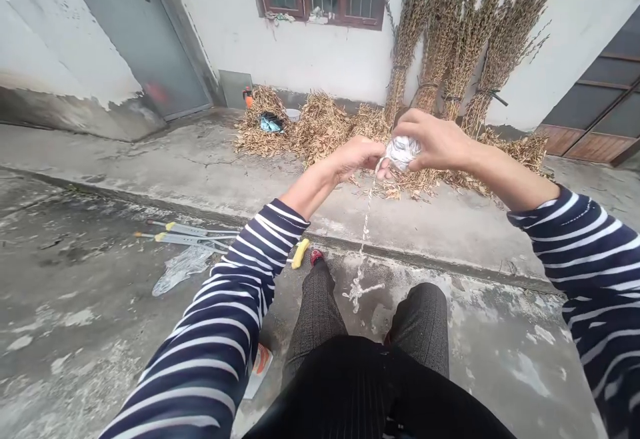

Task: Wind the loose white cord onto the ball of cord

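While in right grip (436, 137), ball (403, 152) beside left grip (354, 157).

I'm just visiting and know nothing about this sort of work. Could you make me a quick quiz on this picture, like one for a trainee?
1. Multiple choice: what is in the person's right grip?
A) a crutch
B) a white ball of cord
C) a slipper

2. True or false: the tall stalk bundles lie flat on the ground.

3. Fill the gap: the person's striped sleeves are dark blue and ____.

Key: 1. B. 2. False; they lean upright against the white wall. 3. White.
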Motion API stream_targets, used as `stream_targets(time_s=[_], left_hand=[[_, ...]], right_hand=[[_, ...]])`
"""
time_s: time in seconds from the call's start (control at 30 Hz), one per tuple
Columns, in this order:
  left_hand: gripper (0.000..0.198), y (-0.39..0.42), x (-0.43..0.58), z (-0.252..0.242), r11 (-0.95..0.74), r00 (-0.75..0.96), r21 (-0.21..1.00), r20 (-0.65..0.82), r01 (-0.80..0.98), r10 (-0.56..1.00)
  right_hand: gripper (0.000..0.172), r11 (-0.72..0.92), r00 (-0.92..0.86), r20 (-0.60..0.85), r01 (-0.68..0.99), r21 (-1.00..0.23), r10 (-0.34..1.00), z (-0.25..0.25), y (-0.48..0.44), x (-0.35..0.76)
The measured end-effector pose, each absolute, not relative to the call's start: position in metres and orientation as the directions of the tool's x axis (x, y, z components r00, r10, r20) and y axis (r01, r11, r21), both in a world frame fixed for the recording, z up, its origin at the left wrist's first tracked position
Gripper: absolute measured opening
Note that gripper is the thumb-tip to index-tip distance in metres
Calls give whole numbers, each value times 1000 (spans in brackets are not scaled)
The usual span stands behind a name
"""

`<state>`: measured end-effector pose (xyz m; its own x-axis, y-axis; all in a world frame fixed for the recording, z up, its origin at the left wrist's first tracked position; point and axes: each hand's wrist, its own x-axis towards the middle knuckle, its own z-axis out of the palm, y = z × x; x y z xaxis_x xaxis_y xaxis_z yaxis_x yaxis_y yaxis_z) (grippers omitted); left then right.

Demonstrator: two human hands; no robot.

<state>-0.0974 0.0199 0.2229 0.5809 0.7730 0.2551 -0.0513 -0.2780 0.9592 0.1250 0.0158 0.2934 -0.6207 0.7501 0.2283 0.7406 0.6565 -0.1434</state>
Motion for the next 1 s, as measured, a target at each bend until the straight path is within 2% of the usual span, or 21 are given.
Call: stream_targets(time_s=[0.07, 0.2, 0.27, 0.33, 0.43, 0.53, 0.7, 0.83, 0.9, 1.0], left_hand=[[24, 25, -100, 224, -295, 578, 956, 239, 3, 780], [21, 36, -100, 219, -284, 658, 955, 157, 90, 737], [20, 39, -99, 218, -287, 672, 951, 140, 113, 727], [18, 41, -99, 218, -292, 674, 949, 138, 119, 726], [16, 42, -99, 217, -301, 671, 947, 149, 115, 726], [17, 44, -97, 217, -346, 644, 928, 181, 138, 743], [19, 50, -95, 225, -493, 582, 855, 321, 160, 747], [22, 50, -103, 239, -537, 583, 836, 381, 115, 718], [20, 49, -108, 244, -527, 598, 846, 384, 76, 703], [17, 44, -110, 238, -456, 702, 886, 277, 77, 656]], right_hand=[[58, 635, -628, 104, 748, -193, 771, 295, 21, 127], [50, 466, -649, -207, 699, -542, 732, 286, 25, 135], [48, 352, -662, -278, 652, -672, 696, 277, 22, 138], [50, 289, -664, -269, 604, -743, 698, 268, 16, 138], [60, 248, -641, -243, 576, -779, 728, 254, 8, 135], [69, 227, -570, -229, 617, -754, 789, 244, 1, 128], [59, 218, -466, -148, 642, -735, 872, 243, -1, 125], [48, 210, -543, -207, 607, -767, 814, 269, 7, 138], [49, 202, -595, -221, 561, -803, 772, 284, 9, 146], [53, 176, -656, -262, 523, -834, 708, 292, 5, 154]])
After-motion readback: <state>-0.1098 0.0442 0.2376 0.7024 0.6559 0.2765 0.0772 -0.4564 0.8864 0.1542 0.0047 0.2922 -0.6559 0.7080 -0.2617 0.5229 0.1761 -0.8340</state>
